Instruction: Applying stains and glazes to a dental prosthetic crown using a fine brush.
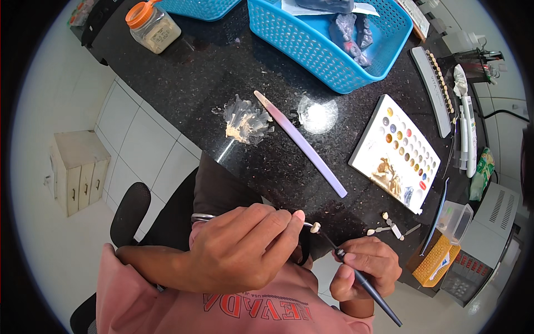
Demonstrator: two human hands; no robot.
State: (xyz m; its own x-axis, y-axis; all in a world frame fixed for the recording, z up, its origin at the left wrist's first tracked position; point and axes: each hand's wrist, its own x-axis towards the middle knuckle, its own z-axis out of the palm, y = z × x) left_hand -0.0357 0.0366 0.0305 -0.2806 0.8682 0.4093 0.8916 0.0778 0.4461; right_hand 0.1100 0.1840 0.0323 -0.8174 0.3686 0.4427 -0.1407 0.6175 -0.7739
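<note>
Holding metal tweezers (208, 217), left hand (245, 250) has fingers closed around them; a small cream tooth piece (315, 227) sits at the tweezer tip, just off the near edge of the black bench (222, 83). Right hand (364, 267) grips a dark thin brush (367, 286), fingers pinched on the shaft, brush tip touching or nearly touching the tooth piece, hard to tell which. Both hands sit close together over the person's lap, pink shirt below.

On the bench, relative to the white colour palette (400, 153): long lilac strip (303, 145) lies diagonal to its left, clear glass slab (317, 116) further left past the strip, a crumpled clear wrap with cream paste (245, 121) beyond that. Blue basket (328, 42) is above the palette, holding grey casts. Shade guide strip (436, 92) just above-right of the palette. Small loose tooth tabs (386, 227) lie below the palette at the bench edge. Orange-lidded jar (151, 26) far upper left.
</note>
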